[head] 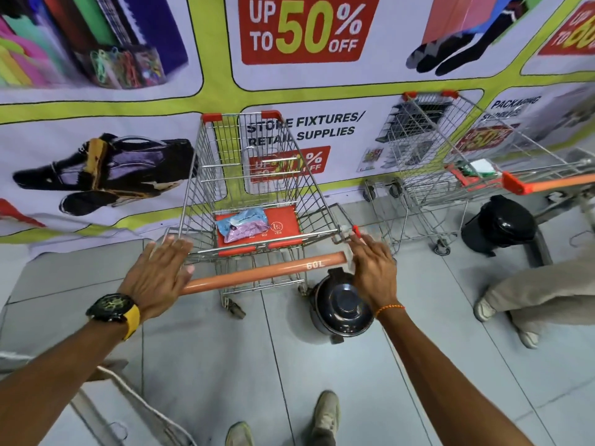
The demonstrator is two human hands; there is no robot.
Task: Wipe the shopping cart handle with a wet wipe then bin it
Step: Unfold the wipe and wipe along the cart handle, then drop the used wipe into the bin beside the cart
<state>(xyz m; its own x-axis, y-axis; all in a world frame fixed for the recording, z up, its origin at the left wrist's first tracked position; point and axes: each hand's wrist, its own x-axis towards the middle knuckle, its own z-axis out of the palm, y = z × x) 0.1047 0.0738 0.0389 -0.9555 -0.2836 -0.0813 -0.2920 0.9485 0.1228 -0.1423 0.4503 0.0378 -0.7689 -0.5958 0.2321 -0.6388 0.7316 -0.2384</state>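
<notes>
A wire shopping cart (251,175) stands in front of me, its orange handle (257,273) marked "60L" running across the near side. My left hand (159,273), with a watch on the wrist, hovers over the handle's left end, fingers spread and holding nothing. At the handle's right end, my right hand (373,268) is also flat with fingers apart. A blue and pink pack of wet wipes (243,224) lies on the red child seat flap inside the cart. A black pedal bin (343,305) with a closed lid stands on the floor under the handle's right end.
A second cart (450,162) stands to the right with an orange handle (560,183). Another black bin (499,225) sits beneath it. Someone's legs in beige trousers (541,304) are at the right. A printed sale banner (128,101) covers the wall behind. My shoes (326,413) stand on grey tiles.
</notes>
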